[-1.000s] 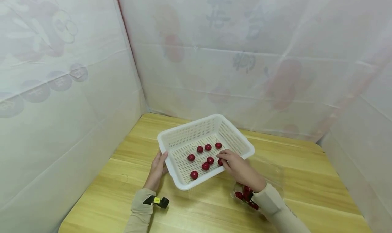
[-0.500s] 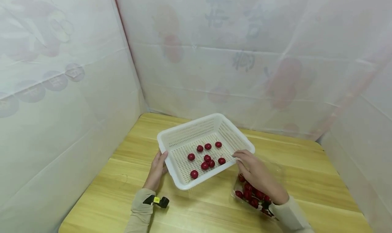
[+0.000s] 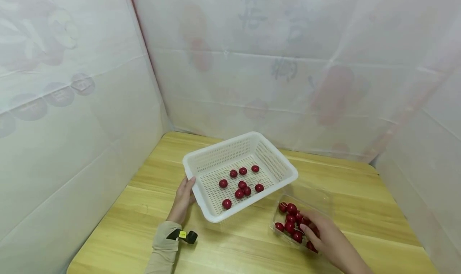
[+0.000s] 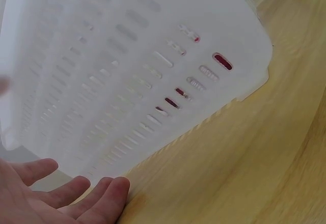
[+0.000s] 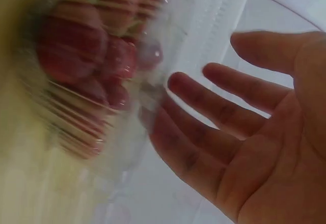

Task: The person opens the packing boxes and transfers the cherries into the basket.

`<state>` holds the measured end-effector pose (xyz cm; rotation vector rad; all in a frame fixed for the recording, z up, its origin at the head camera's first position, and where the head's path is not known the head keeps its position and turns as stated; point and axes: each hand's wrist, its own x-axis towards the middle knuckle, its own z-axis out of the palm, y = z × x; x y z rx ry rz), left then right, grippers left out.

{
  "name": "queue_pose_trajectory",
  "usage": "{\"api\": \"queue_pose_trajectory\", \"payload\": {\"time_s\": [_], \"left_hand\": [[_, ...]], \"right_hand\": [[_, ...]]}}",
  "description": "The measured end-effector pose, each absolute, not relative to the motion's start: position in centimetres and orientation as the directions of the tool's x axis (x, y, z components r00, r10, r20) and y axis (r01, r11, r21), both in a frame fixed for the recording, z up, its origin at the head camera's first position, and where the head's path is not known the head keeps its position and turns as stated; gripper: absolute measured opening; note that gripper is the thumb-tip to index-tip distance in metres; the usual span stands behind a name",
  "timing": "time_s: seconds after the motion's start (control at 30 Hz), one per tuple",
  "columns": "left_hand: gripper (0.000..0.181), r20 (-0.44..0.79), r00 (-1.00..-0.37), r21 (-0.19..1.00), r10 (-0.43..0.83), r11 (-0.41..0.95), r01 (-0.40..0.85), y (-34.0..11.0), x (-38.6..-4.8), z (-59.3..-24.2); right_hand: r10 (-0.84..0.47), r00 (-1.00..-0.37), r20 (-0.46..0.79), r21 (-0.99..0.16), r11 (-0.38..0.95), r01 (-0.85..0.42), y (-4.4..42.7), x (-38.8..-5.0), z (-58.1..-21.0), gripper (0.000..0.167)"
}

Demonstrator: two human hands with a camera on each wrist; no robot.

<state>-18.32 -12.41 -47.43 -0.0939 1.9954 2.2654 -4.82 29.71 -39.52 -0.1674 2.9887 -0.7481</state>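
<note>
A white perforated plastic basket [image 3: 275,162] sits at an angle on the table, with several red cherries [image 3: 239,193] spread over its floor. My left hand [image 3: 181,204] holds its left end, thumb over the rim and fingers beneath the outside. In the left wrist view those fingers [image 4: 76,198] lie against the basket wall [image 4: 117,81]. Over a clear plastic box [image 3: 318,200] of cherries [image 3: 289,227] at right is my right hand [image 3: 324,236], fingertips among the fruit. The right wrist view shows its fingers [image 5: 193,152] loosely spread, nothing visible between them.
A wooden table [image 3: 122,226] carries everything. Pale printed sheets [image 3: 230,77] rise behind it and at both sides. A black strap with a small camera [image 3: 183,234] is worn on the left wrist.
My right hand let a cherry go in the basket, then moved right and down to the box of cherries. My left hand stays on the basket, which has hardly moved.
</note>
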Motion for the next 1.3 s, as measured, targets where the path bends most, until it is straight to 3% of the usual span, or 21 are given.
{"api": "queue_pose_trajectory", "payload": {"time_s": [0.3, 0.63, 1.3], "left_hand": [[0.067, -0.137, -0.990, 0.984, 0.041, -0.106, -0.141, -12.4, -18.6, -47.4], [0.069, -0.149, -0.988, 0.982, 0.040, -0.111, -0.153, -12.3, -18.4, -47.3], [0.069, -0.125, -0.991, 0.986, 0.048, -0.101, -0.129, -12.4, -18.5, -47.5]], "right_hand": [[-0.068, -0.984, -0.165, -0.446, 0.895, 0.013, 28.7, -4.1, -41.2, 0.053], [-0.054, -0.985, -0.167, -0.442, 0.897, 0.026, 27.9, -3.4, -42.7, 0.068], [-0.095, -0.994, -0.058, -0.482, 0.875, -0.056, 27.2, -3.8, -43.8, 0.054]]}}
